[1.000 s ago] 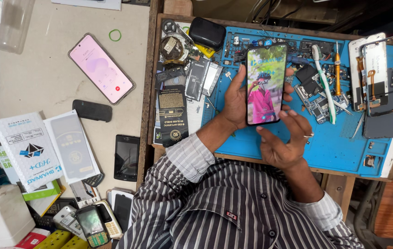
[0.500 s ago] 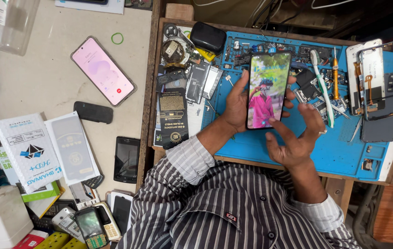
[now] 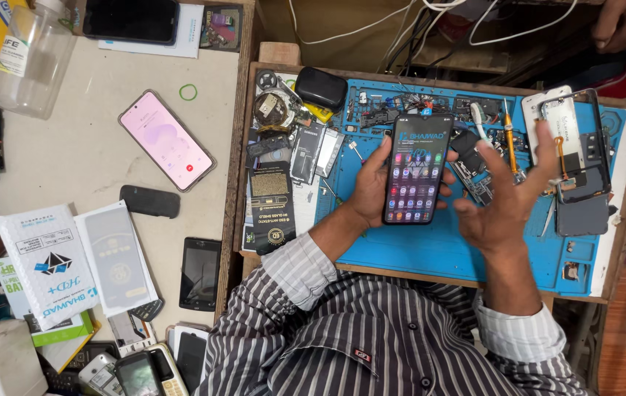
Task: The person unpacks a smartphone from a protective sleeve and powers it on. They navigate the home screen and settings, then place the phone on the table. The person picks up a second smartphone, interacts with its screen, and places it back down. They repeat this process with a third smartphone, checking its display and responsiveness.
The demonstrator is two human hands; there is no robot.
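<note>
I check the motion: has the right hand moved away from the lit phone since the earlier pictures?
Yes. The right hand has come off the phone, rightward toward the orange screwdriver on the blue mat.

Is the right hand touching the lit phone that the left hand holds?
Apart. The head view shows the right hand open beside the phone, with blue mat visible between them; only the left hand grips it.

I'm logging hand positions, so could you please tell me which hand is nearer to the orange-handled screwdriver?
Right. The right hand has its raised fingertips just beside the orange-handled screwdriver; the left hand holds the lit phone farther off.
</note>
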